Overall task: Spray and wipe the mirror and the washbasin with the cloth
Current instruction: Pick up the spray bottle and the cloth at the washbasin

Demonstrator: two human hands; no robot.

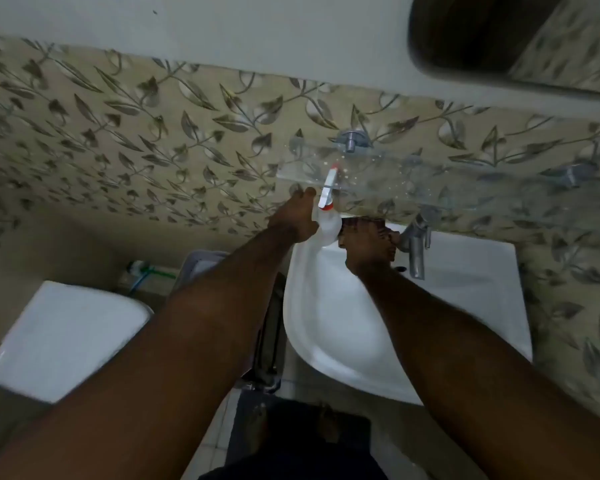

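My left hand (293, 216) grips a white spray bottle (326, 228) by the neck. Its red-and-white trigger head points up against the front edge of the glass shelf (413, 183). My right hand (368, 252) presses down on a dark cloth (366, 224) at the back rim of the white washbasin (465, 282), just left of the chrome tap (417, 251). Most of the cloth is hidden under my fingers. A corner of the mirror (492, 32) shows at the top right, above the shelf.
The leaf-patterned tiled wall (136, 133) runs behind the basin. A white toilet cistern lid (63, 334) sits at lower left, with a metal rack (267, 341) between it and the basin. My bare feet stand on a dark mat (291, 431).
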